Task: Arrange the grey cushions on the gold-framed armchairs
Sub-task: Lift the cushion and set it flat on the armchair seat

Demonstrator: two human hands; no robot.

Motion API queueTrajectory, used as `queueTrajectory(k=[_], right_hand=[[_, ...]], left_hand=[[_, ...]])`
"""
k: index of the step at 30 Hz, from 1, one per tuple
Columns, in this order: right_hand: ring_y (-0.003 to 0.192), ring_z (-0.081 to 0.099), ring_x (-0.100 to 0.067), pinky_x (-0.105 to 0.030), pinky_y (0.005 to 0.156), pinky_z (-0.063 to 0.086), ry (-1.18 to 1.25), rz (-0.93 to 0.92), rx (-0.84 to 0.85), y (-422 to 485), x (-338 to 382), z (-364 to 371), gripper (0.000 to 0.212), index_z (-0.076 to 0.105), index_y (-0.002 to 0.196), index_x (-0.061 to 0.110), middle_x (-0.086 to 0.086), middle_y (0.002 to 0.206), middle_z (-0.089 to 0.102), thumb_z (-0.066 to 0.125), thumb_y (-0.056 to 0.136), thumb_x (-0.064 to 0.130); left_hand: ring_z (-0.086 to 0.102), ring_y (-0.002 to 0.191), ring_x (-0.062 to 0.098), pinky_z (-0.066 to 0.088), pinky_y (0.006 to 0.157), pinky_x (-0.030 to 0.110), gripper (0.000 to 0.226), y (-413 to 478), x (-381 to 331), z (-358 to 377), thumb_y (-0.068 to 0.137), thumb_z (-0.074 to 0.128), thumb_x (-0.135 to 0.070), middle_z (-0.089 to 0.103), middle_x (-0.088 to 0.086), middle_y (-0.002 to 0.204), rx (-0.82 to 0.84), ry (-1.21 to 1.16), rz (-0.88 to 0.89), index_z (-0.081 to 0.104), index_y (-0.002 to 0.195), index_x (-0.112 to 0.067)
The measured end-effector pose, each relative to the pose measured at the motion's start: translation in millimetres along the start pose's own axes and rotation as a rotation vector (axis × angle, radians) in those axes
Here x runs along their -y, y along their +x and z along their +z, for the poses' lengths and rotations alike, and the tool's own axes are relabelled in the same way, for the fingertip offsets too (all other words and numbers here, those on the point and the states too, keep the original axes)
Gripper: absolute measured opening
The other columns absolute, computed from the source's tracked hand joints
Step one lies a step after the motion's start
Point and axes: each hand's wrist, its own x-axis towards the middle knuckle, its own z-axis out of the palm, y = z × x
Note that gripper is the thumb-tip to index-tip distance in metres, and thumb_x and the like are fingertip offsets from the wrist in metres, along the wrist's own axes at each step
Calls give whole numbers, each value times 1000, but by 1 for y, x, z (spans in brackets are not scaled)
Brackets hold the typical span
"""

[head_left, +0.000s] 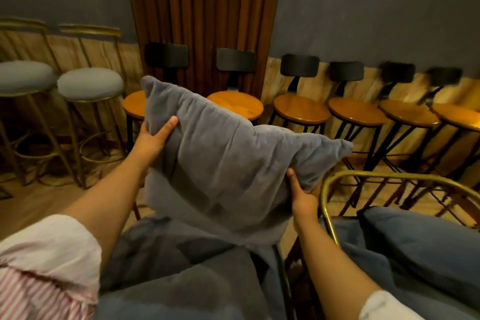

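Lower frame: dark seat cushions [181, 280]; gold-framed armchair [327, 205] at lower right, blue cushion [426, 249] on it; centre: grey cushion [223, 163] held tilted in the air, left hand [153, 138] and right hand [302, 196] each clasping an edge; behind: wooden stools [301, 109]; risk: soft corner slipping from the right grip.
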Motion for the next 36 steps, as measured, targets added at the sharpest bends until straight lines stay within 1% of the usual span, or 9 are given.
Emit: queueTrajectory(k=[4,7,11,14,19,23,27,32,36], right_hand=[[135,42,-23,-44,112,35,51,-49,-31,-32,58,-38,113,30,144,33,0,148,45,70,48,79],[134,42,-21,-35,110,35,120,-173,-93,-60,98,-82,97,32,144,27,-3,147,45,76,63,56],[134,44,-21,-39,111,36,157,-233,-210,-92,127,-147,106,34,144,25,-4,146,47,74,54,62],[134,44,-24,-40,111,36,171,-230,-297,-103,136,-201,89,36,144,22,-6,146,47,76,69,48],[129,49,-24,-43,109,39,168,-228,-446,-100,143,-299,81,45,136,24,-5,139,54,75,67,53],[126,52,-23,-37,103,42,142,-234,-543,-75,148,-385,72,49,132,23,-5,136,57,75,70,49],[127,51,-26,-34,98,40,45,-185,-607,-26,146,-467,71,50,132,21,-7,136,57,73,72,50],[123,52,-33,-46,103,42,-92,-34,-632,52,124,-553,89,47,134,21,-9,134,58,62,64,73],[126,48,-39,-52,105,39,-226,86,-631,120,101,-590,88,41,137,18,-13,139,52,57,70,72]], left_hand=[[32,142,32,28,115,48,89,-56,-73,1,77,58,-62,33,8,155,14,55,66,22,150,-26],[31,142,32,28,116,49,94,-100,-116,15,74,58,-65,31,8,156,73,61,102,20,150,-25],[30,142,32,28,114,48,87,-156,-140,46,80,55,-61,29,8,157,138,82,126,18,150,-26],[30,142,32,28,113,47,85,-191,-145,81,81,55,-59,28,8,157,219,69,124,18,150,-25],[38,138,30,35,111,44,89,-241,-142,160,74,69,-52,37,8,152,397,-4,136,28,147,-21],[38,138,29,35,111,47,106,-269,-131,245,59,81,-52,38,5,152,555,112,194,28,147,-24],[45,134,28,40,108,44,103,-287,-111,340,55,84,-46,46,7,146,539,153,172,36,142,-19],[51,127,33,43,104,49,95,-291,-72,458,56,82,-54,54,9,139,526,243,42,45,136,-16],[52,125,35,46,100,46,96,-279,-42,523,57,77,-62,55,11,138,503,366,-36,48,135,-15]])
